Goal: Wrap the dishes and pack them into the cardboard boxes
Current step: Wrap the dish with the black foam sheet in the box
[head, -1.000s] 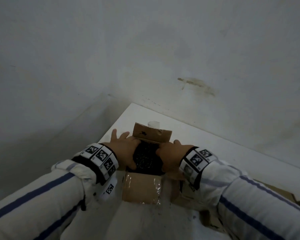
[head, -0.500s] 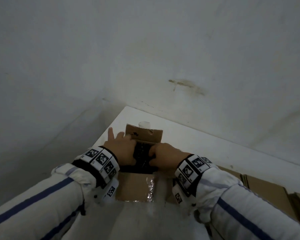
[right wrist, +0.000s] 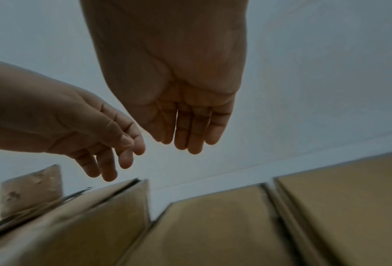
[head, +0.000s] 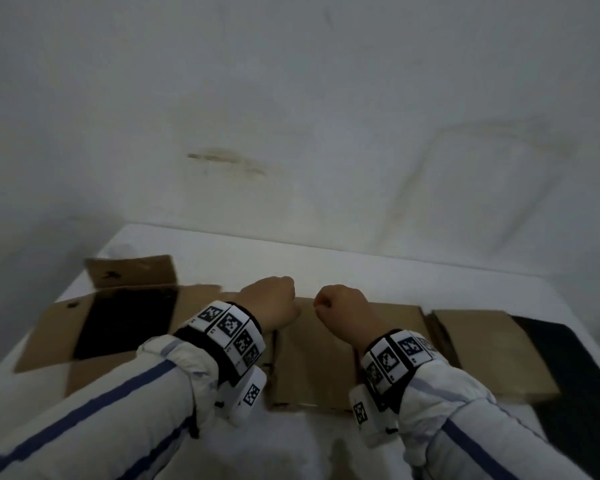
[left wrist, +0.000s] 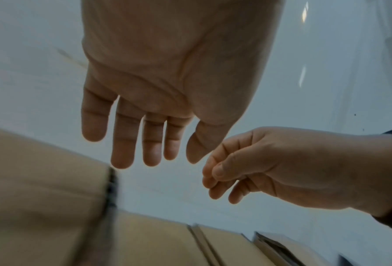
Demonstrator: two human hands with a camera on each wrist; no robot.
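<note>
- White bench (head: 361,268) against a stained white wall carries cardboard boxes.
- An open box (head: 118,323) sits at my left, its inside dark; any dish there is hidden.
- My left hand (head: 274,303) and right hand (head: 343,310) hover loosely open, holding nothing, above flattened boxes (head: 326,355).
- Probably I fetch another dish or box next.

Open cardboard box (head: 118,323) at the left on the counter (head: 361,271), flat cardboard (head: 312,358) to its right at centre, another flat piece (head: 482,351) further right, left hand (head: 274,303) and right hand (head: 343,310) side by side above the centre piece, apart, wall (head: 291,116) behind the far edge.
</note>
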